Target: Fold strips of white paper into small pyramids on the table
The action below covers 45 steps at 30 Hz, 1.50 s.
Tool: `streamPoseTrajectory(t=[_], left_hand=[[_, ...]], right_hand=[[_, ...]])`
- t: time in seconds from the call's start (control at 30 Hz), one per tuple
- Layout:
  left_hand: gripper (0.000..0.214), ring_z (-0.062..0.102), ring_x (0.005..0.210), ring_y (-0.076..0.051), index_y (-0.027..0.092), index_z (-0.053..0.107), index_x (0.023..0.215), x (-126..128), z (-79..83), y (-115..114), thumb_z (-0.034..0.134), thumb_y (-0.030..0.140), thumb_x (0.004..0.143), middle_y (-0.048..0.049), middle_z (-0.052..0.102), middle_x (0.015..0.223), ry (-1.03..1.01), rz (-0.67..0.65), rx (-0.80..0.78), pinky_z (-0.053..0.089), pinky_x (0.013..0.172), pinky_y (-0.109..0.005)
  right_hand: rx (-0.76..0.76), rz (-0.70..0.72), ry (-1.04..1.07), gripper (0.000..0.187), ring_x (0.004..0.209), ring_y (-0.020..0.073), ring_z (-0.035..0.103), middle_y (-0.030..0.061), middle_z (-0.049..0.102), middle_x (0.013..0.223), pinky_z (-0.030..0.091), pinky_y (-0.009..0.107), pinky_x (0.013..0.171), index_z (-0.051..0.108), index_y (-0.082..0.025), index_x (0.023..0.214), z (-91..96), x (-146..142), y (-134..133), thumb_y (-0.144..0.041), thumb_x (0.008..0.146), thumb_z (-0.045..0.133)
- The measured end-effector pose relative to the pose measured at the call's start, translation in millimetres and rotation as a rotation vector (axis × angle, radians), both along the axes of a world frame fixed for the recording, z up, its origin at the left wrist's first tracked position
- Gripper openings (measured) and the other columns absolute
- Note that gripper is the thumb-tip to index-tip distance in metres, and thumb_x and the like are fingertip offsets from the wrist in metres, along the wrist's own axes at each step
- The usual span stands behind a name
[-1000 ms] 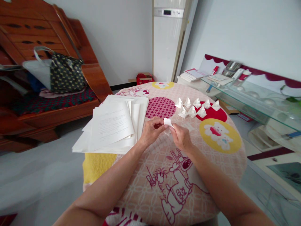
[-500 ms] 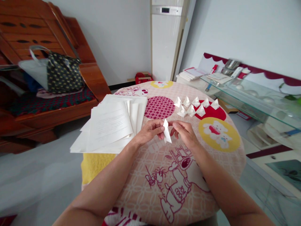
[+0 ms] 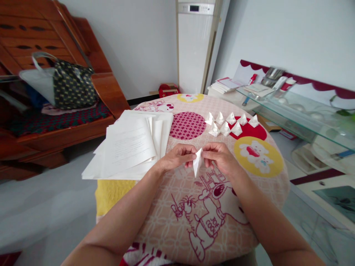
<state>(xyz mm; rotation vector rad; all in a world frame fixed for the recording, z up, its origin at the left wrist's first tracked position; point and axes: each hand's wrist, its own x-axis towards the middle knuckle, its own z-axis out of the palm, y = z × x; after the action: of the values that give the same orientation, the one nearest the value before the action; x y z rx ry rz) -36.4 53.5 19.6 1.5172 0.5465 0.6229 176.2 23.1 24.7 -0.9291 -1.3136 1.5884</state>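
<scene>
A small folded white paper piece (image 3: 198,162), pointed at top and bottom, is held up over the middle of the table. My left hand (image 3: 177,156) pinches its left edge between thumb and fingers. On the other side, my right hand (image 3: 220,156) grips the right edge the same way, its fingers partly hidden behind the paper. Beyond my hands, several folded paper shapes (image 3: 225,128) with peaked tops stand in two rows. To the left lies a stack of paper sheets (image 3: 130,144), the top one with printed lines.
The round table wears a patterned cloth (image 3: 177,207). Right of it stands a glass shelf (image 3: 302,122) holding metal bowls (image 3: 273,75). At left is a wooden bench (image 3: 107,92) with a dark patterned bag (image 3: 73,85). A tall white cabinet-like unit (image 3: 194,48) stands behind.
My right hand has moved left and closed onto the folded paper, which my left hand alone was pinching. The paper has turned and now shows a wider, diamond-like face.
</scene>
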Motion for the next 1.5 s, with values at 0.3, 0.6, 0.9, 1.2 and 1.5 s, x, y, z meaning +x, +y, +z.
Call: streamPoseTrajectory(t=[0.3, 0.6, 0.9, 1.2, 1.5], left_hand=[[0.032, 0.052, 0.053, -0.009, 0.015, 0.064, 0.075, 0, -0.8, 0, 0.078, 0.042, 0.08, 0.0011, 0.059, 0.059, -0.075, 0.049, -0.142, 0.039, 0.053, -0.021], [0.042, 0.051, 0.06, -0.008, 0.015, 0.058, 0.085, 12, -6.3, -3, 0.089, 0.036, 0.067, 0.0031, 0.059, 0.071, -0.049, 0.233, -0.015, 0.036, 0.054, -0.021], [0.033, 0.041, 0.055, -0.006, 0.015, 0.062, 0.098, 15, -7.5, -4, 0.08, 0.038, 0.082, 0.0059, 0.052, 0.067, -0.039, 0.308, 0.209, 0.029, 0.05, -0.021], [0.029, 0.039, 0.052, -0.006, 0.016, 0.062, 0.097, 15, -9.1, -5, 0.078, 0.036, 0.084, 0.0064, 0.049, 0.063, 0.0, 0.365, 0.29, 0.027, 0.047, -0.022], [0.014, 0.045, 0.051, -0.007, 0.017, 0.061, 0.081, 17, -2.7, -15, 0.068, 0.028, 0.087, 0.0047, 0.053, 0.061, 0.19, 0.484, 0.522, 0.033, 0.051, -0.021]], right_hand=[[-0.019, 0.033, 0.08, 0.025, 0.049, 0.0135, 0.067, 0.0013, 0.072, 0.064, 0.055, 0.022, 0.045, 0.07, -0.016, 0.079, -5.5, 1, 2, -0.039, 0.078, 0.082], [-0.021, -0.102, 0.055, 0.022, 0.046, 0.0127, 0.064, -0.0001, 0.07, 0.059, 0.055, 0.023, 0.043, 0.072, -0.017, 0.073, -6.7, -3, 3, -0.036, 0.074, 0.082], [-0.019, -0.139, 0.039, 0.024, 0.044, 0.0123, 0.063, -0.0012, 0.068, 0.057, 0.054, 0.023, 0.042, 0.07, -0.018, 0.07, -11.4, -4, 5, -0.038, 0.075, 0.081], [0.028, -0.15, -0.014, 0.032, 0.043, 0.0107, 0.059, -0.0021, 0.063, 0.052, 0.05, 0.021, 0.042, 0.066, -0.019, 0.06, -11.2, -9, 3, -0.042, 0.073, 0.083], [0.058, -0.208, -0.071, 0.03, 0.041, 0.011, 0.055, -0.0025, 0.059, 0.048, 0.046, 0.022, 0.04, 0.062, -0.02, 0.055, -10.1, -12, 3, -0.037, 0.073, 0.078]])
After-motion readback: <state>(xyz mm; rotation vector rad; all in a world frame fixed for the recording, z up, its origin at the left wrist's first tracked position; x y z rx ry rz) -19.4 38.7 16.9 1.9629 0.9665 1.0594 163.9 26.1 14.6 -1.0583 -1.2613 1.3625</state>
